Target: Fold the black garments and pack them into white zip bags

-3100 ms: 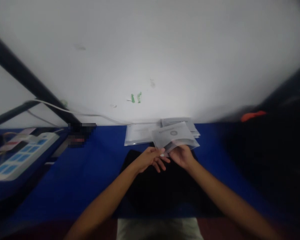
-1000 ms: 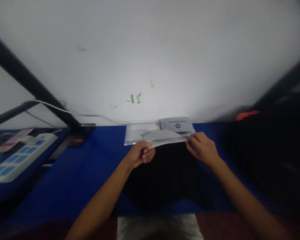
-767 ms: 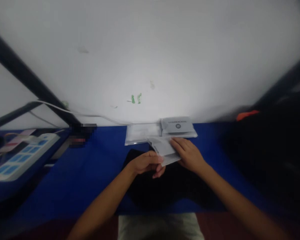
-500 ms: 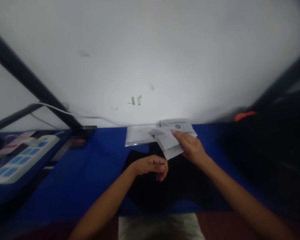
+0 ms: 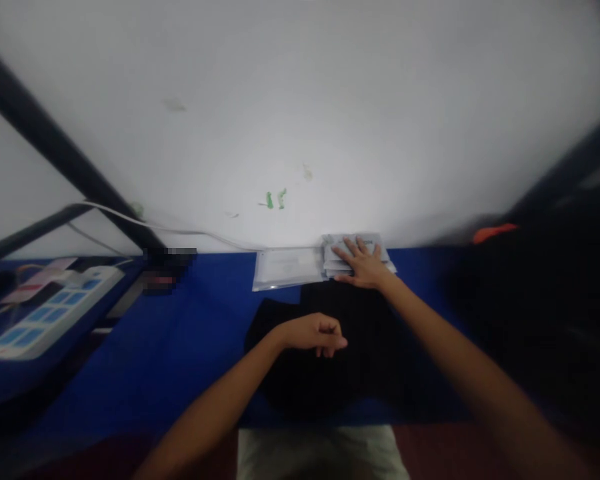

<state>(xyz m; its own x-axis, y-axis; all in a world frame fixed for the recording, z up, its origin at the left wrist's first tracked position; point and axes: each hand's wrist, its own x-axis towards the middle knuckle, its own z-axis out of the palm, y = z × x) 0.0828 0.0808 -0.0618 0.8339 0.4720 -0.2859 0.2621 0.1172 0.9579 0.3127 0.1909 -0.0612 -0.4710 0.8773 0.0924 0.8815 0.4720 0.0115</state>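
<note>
My right hand (image 5: 363, 267) lies flat with fingers spread on a small stack of white printed packets (image 5: 350, 247) by the wall. Beside the stack, on its left, is a clear plastic sleeve with a whitish look (image 5: 285, 267). My left hand (image 5: 317, 333) is curled closed over a black cloth item (image 5: 325, 380), with nothing visible in its fingers. Whether it touches the cloth I cannot tell. The black item spreads over the blue surface (image 5: 195, 353) in front of me, up to the packets.
To the left lies a white power strip with blue sockets (image 5: 55, 313), beside a dark blurred-out object (image 5: 165, 270). A white cable (image 5: 195, 233) runs along the wall (image 5: 300, 120). On the right are a large black mass (image 5: 540, 320) and an orange item (image 5: 495, 233).
My right hand has put the white packet it held onto the stack and now rests spread on top. My left hand has shifted slightly right, still curled.
</note>
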